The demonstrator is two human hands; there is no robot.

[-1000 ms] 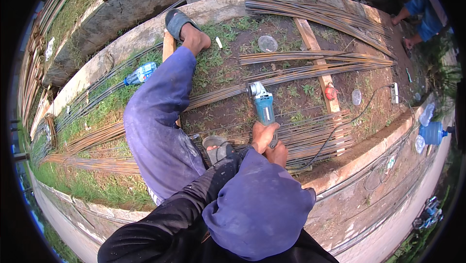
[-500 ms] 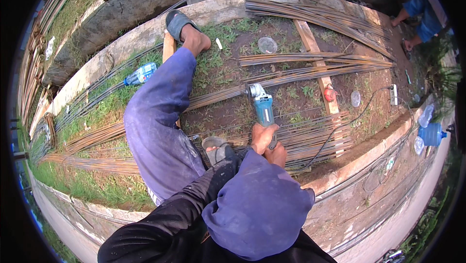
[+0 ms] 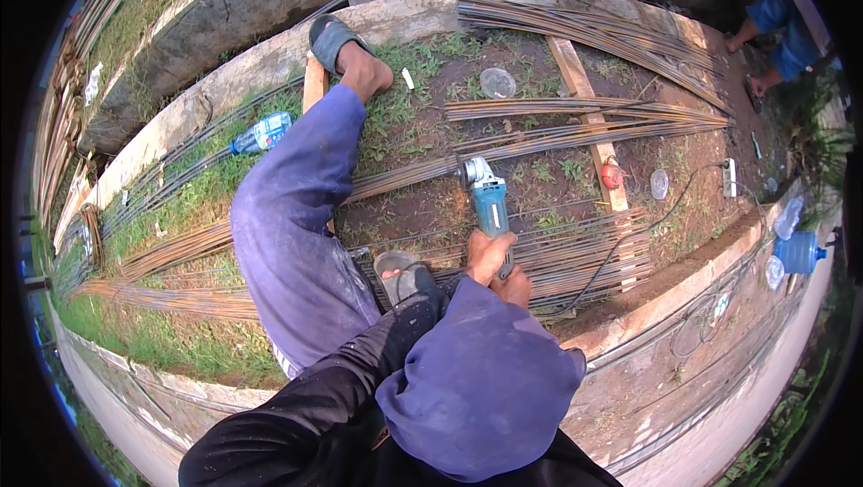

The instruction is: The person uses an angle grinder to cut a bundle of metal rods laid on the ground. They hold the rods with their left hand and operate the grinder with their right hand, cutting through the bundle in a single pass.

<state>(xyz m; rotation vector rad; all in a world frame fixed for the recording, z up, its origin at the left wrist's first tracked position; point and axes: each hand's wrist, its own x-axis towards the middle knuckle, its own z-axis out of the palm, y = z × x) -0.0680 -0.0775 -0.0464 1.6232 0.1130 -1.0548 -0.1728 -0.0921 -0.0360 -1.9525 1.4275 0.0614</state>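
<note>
The grinder (image 3: 492,205) is at the rods (image 3: 395,182), cutting apparently under way!
Left hand (image 3: 488,255) grips the grinder's body, right hand (image 3: 514,287) its tail; disc (image 3: 465,174) right by the rods, the next move seemingly calls for steady pressure.

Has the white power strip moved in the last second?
No. The white power strip lies in the same place relative to the wooden plank.
</note>
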